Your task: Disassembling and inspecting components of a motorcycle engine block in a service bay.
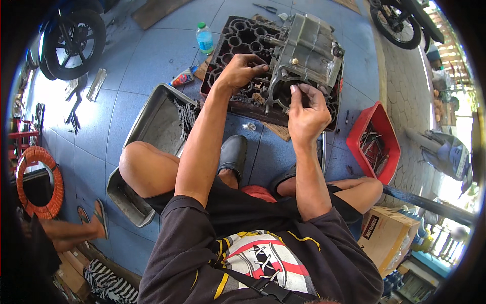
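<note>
A grey metal engine case [310,48] rests on a dark red bottle crate [234,109] in front of me, with a round opening in its near side. My left hand [240,72] is at the left side of the case, over the crate. Its fingers are curled with the tips close together, and whatever they may pinch is too small to make out. At the round opening, my right hand [310,109] has its thumb and fingers drawn together in a pinch. What lies between them is hidden.
A grey tub [144,109] with a dark chain stands left of the crate. A red bin [372,116] of metal parts is on the right. A bottle [204,39], a tube [182,77] and pliers [265,8] lie about. Someone's leg [76,234] shows at left.
</note>
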Available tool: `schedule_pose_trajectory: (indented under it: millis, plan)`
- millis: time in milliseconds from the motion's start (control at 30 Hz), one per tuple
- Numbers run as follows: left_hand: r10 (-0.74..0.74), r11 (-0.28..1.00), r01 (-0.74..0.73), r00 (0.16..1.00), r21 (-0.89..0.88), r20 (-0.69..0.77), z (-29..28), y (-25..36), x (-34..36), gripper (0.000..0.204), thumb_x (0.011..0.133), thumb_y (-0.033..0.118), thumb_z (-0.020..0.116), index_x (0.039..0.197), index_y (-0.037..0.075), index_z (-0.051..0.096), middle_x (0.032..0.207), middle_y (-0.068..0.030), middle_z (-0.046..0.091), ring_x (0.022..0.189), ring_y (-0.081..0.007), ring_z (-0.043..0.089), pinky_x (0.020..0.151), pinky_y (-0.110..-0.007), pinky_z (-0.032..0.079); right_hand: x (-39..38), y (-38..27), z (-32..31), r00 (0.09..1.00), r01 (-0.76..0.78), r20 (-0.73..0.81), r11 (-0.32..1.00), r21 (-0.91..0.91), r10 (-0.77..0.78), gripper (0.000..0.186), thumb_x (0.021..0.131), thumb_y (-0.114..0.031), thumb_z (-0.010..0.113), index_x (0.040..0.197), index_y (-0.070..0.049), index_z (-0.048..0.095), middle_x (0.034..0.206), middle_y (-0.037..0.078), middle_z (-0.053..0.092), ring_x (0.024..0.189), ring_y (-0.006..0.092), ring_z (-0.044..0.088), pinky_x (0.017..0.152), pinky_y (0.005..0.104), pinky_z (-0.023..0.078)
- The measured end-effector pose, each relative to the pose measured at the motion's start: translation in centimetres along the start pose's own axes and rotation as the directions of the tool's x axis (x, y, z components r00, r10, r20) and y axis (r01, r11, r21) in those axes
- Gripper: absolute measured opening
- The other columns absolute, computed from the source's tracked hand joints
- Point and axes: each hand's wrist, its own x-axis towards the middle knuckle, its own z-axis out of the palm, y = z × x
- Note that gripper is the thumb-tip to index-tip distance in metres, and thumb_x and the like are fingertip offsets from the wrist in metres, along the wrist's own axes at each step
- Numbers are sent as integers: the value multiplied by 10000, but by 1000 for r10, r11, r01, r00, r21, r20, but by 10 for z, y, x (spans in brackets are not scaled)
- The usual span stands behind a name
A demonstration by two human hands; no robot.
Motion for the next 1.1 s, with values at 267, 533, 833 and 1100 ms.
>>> schedule_pose_trajectory:
  millis: [267,533,833,1100]
  plan:
    - [64,997,-67,993,27,96,-6,7,-1,273,818,137,747,1041,-10,690,971,-78,702,901,-143,629,837,-285,491,-13,-10,-17,996,58,67,998,6,-58,228,839,-71,753,1007,61,673,858,131,718,722,155,678,601,271,534]
    - [-1,958,-14,999,286,53,-13,-1,9,377,930,335,648,1012,-29,700,845,-132,709,781,-123,579,719,-348,491,-13,-3,1,986,66,162,985,-158,-40,185,796,-95,754,948,-8,696,889,166,704,820,340,688,741,382,535]
    - [-170,796,213,977,566,-129,27,-10,35,382,1003,270,447,1306,57,537,592,-244,447,518,-365,508,534,-491,394,-12,-25,-38,997,-12,76,998,-56,16,156,805,-82,737,903,29,686,874,185,699,813,336,689,755,368,537]
    - [-58,996,60,998,-68,39,9,13,-13,396,927,326,655,963,-68,669,776,-82,655,670,-143,594,595,-345,479,-22,-11,-24,986,96,136,995,-5,-94,165,823,-69,719,953,11,657,913,187,681,825,361,675,723,398,546]
